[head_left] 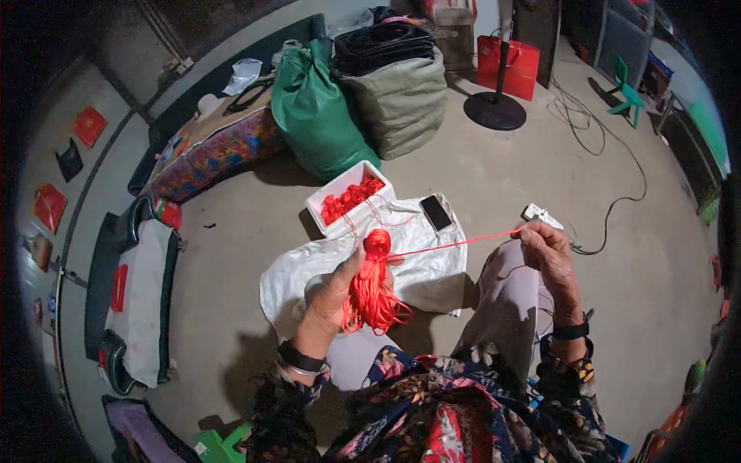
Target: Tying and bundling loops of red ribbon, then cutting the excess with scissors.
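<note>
My left hand (338,289) is wrapped round a red cord tassel (374,289), its looped strands hanging down over my lap. From the tassel's neck a red cord (455,245) runs taut to the right. There my right hand (546,251) pinches it between thumb and fingers, and a loose tail dangles below. Just beyond the tassel stands a white foam box (316,202) filled with red cord pieces (351,199). A white sheet (297,270) lies beneath and partly over my knees, with a black phone (436,212) at its far right.
Behind the box lean a green sack (316,108) and a bulky grey-green bag (401,104). A white power strip (543,217) lies by my right hand, its black cable (617,202) trailing over the floor. Farther back are a round black stand base (494,111) and a red paper bag (523,71).
</note>
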The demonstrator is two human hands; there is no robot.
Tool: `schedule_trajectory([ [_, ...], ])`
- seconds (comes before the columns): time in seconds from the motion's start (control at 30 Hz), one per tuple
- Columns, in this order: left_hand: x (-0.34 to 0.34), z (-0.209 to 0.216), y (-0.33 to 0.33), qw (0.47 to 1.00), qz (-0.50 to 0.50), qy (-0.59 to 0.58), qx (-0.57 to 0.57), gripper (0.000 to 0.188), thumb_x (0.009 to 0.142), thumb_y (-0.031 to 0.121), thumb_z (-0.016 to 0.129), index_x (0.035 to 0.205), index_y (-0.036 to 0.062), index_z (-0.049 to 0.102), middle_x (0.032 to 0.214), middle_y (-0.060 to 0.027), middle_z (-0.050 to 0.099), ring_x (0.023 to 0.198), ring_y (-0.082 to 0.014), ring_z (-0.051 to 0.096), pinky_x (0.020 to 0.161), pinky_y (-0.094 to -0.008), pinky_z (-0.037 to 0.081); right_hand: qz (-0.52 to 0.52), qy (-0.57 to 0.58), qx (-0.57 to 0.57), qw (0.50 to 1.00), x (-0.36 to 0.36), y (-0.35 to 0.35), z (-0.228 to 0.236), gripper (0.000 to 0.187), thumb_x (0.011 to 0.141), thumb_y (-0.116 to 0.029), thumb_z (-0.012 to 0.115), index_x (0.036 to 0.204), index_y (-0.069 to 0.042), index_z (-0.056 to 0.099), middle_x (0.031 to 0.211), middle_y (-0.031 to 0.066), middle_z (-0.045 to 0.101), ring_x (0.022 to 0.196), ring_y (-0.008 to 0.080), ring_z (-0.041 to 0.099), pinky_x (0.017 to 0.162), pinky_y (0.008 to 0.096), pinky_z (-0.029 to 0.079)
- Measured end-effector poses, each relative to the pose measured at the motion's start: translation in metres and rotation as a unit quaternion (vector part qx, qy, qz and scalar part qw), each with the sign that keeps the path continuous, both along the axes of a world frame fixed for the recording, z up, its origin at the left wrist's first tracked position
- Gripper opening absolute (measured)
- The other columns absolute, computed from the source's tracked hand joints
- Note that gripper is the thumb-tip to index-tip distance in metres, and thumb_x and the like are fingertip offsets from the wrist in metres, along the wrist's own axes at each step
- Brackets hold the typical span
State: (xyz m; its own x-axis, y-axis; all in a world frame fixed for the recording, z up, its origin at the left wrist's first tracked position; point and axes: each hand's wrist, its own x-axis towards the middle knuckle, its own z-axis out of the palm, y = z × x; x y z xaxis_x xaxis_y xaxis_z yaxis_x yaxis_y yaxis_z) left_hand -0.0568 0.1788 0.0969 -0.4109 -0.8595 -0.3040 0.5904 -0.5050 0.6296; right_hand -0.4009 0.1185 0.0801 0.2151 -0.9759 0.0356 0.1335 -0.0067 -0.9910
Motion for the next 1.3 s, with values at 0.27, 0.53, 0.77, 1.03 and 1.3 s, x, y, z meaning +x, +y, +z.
schedule_trajectory([
  [0.27, -0.002, 0.008, 0.006, 0.997, -0.011, -0.066, -0.024, 0.047, 0.09, 0.03, 0.06, 0.117, -0.0084, 0.052, 0.085, -0.0078, 0.063, 0.075, -0.0152, 0.064, 0.071, -0.0293, 0.054, -0.043, -0.024, 0.0, 0.999, -0.026, 0.0, -0.023, 0.021, 0.091, -0.025, 0.062, 0.09, -0.004, 0.063, 0.061, -0.0092, 0.045, 0.05, 0.0012, 0.035, 0.044, 0.0189, 0.025],
  [0.53, -0.01, 0.013, 0.009, 0.997, 0.005, -0.065, -0.032, 0.035, 0.086, 0.024, 0.066, 0.106, -0.0039, 0.056, 0.086, -0.0074, 0.062, 0.074, -0.0153, 0.063, 0.07, -0.0284, 0.053, -0.093, -0.023, 0.025, 0.995, -0.041, 0.005, -0.038, 0.02, 0.092, -0.025, 0.061, 0.086, -0.006, 0.062, 0.059, -0.0091, 0.041, 0.048, 0.0019, 0.033, 0.043, 0.0203, 0.023],
  [0.77, -0.028, 0.014, 0.005, 0.976, 0.068, -0.207, -0.008, 0.031, 0.083, 0.018, 0.063, 0.102, -0.0028, 0.052, 0.073, -0.0066, 0.057, 0.062, -0.0185, 0.059, 0.06, -0.0317, 0.054, -0.121, 0.069, 0.093, 0.986, -0.065, 0.01, -0.055, 0.02, 0.09, -0.024, 0.061, 0.083, -0.005, 0.063, 0.059, -0.0059, 0.044, 0.05, 0.0048, 0.038, 0.044, 0.0223, 0.03],
  [1.03, -0.041, -0.02, -0.002, 0.954, 0.006, -0.291, -0.064, 0.027, 0.081, 0.017, 0.063, 0.094, -0.0012, 0.048, 0.062, -0.0076, 0.053, 0.049, -0.0161, 0.053, 0.047, -0.0297, 0.047, -0.051, 0.07, 0.118, 0.989, -0.098, 0.027, -0.103, 0.023, 0.091, -0.025, 0.062, 0.093, -0.003, 0.064, 0.072, -0.0019, 0.056, 0.066, 0.007, 0.05, 0.062, 0.0227, 0.041],
  [1.3, -0.062, -0.028, -0.007, 0.908, 0.078, -0.411, -0.038, 0.029, 0.084, 0.026, 0.059, 0.09, -0.0022, 0.054, 0.065, -0.0041, 0.053, 0.058, -0.0134, 0.055, 0.051, -0.0287, 0.047, -0.3, -0.054, 0.225, 0.925, -0.202, 0.045, -0.176, 0.024, 0.09, -0.024, 0.059, 0.104, -0.005, 0.062, 0.083, 0.0024, 0.061, 0.072, 0.0114, 0.058, 0.066, 0.0262, 0.046],
])
